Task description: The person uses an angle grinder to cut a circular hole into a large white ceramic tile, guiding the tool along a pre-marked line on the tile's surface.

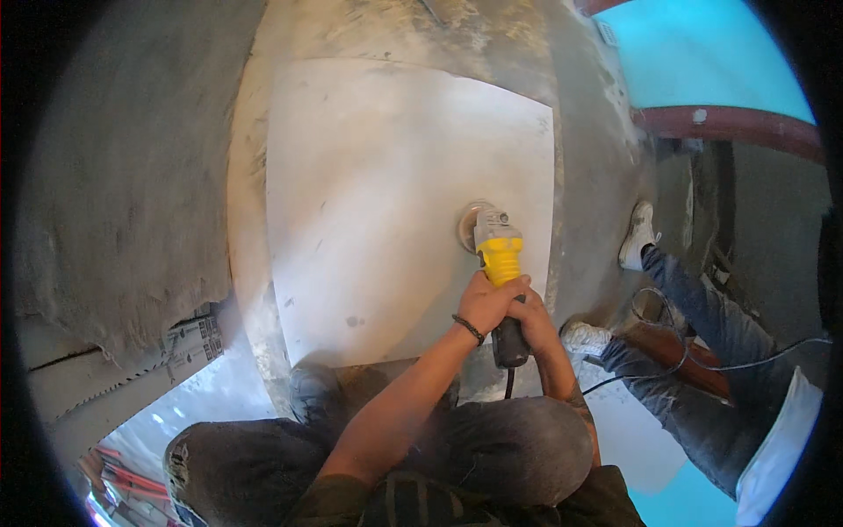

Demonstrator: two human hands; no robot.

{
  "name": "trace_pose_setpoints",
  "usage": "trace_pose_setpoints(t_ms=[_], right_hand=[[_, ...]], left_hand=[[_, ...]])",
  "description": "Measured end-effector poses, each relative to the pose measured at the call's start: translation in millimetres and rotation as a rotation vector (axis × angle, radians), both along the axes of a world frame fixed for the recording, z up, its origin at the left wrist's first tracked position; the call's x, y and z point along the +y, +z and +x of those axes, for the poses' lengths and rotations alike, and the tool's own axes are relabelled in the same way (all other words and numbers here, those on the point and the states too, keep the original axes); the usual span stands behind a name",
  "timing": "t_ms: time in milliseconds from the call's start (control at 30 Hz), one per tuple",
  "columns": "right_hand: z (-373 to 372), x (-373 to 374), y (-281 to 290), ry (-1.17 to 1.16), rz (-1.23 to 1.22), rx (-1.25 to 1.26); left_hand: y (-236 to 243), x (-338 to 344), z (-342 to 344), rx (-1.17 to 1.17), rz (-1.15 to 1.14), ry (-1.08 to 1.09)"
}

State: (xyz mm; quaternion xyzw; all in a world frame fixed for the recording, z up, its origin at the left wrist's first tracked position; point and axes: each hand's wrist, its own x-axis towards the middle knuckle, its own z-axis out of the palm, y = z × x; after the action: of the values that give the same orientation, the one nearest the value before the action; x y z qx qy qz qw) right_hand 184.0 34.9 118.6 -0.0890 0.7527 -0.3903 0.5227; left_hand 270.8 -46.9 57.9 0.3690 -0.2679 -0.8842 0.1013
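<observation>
A yellow, grey and black power tool with a round disc [502, 256] was over a big flat white sheet [378, 202], right of the sheet's middle. I could not tell if the disc touched the sheet. The person held the tool with 2 bare hands. The left hand [486, 303] had its fingers curled around it, near the bottom of the yellow part. The right hand [532, 318] was curled around the black handle, touching the left hand. Some fingers were hidden. A dark beaded bracelet [469, 328] was on the left wrist. The white sheet lay on a dusty tan surface [248, 176]. On the right were another person's legs in dark blue pants [724, 351], with 2 white shoes [637, 237]. A thin dark cord [608, 383] ran in front of those legs.
</observation>
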Motion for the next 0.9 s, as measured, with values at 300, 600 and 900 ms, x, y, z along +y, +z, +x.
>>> trace_pose_setpoints(t_ms=[300, 600, 900], right_hand=[[2.0, -20.0, 10.1, 0.060, 0.059, -0.064], [-6.1, -37.1, 29.1, 0.132, 0.156, 0.013], [-11.9, -38.2, 20.5, 0.159, 0.152, -0.001]], left_hand=[[3.5, -15.5, 8.5, -0.035, -0.038, -0.067], [-1.4, -12.2, -2.5, 0.060, 0.093, -0.026], [-10.2, -11.2, -4.4, 0.105, 0.263, 0.027]])
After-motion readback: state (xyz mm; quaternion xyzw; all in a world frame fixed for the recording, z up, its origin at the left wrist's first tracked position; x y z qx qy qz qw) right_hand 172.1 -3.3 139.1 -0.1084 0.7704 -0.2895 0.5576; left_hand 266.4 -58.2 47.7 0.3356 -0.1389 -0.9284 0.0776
